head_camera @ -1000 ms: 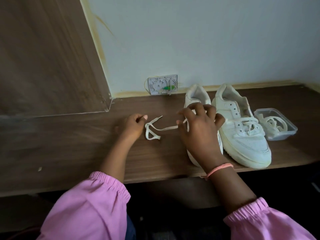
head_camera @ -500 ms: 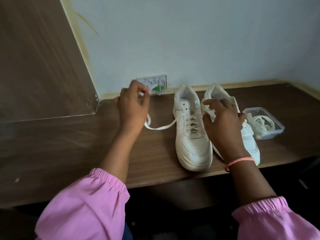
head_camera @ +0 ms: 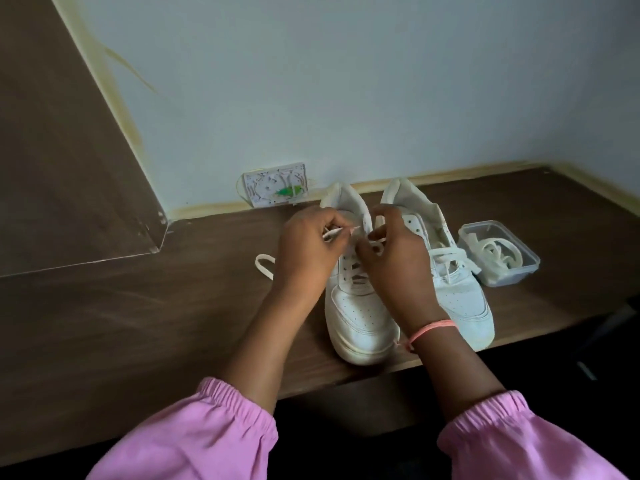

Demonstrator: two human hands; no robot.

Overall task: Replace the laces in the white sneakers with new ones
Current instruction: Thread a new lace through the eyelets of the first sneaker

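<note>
Two white sneakers stand side by side on the wooden desk, toes toward me. Over the left sneaker my left hand pinches the tip of a white lace, whose loop trails onto the desk to the left. My right hand grips the other part of that lace over the upper eyelets. The right sneaker has a loose lace across its tongue. Both hands hide the left sneaker's upper eyelets.
A clear plastic container holding coiled white laces sits right of the sneakers. A white wall socket plate is at the back against the wall. A wooden panel rises at the left. The desk's front edge is just below the sneaker toes.
My left hand came down from near the socket to the left sneaker with the lace tip. My right hand shifted left from the right sneaker onto the left sneaker's eyelets.
</note>
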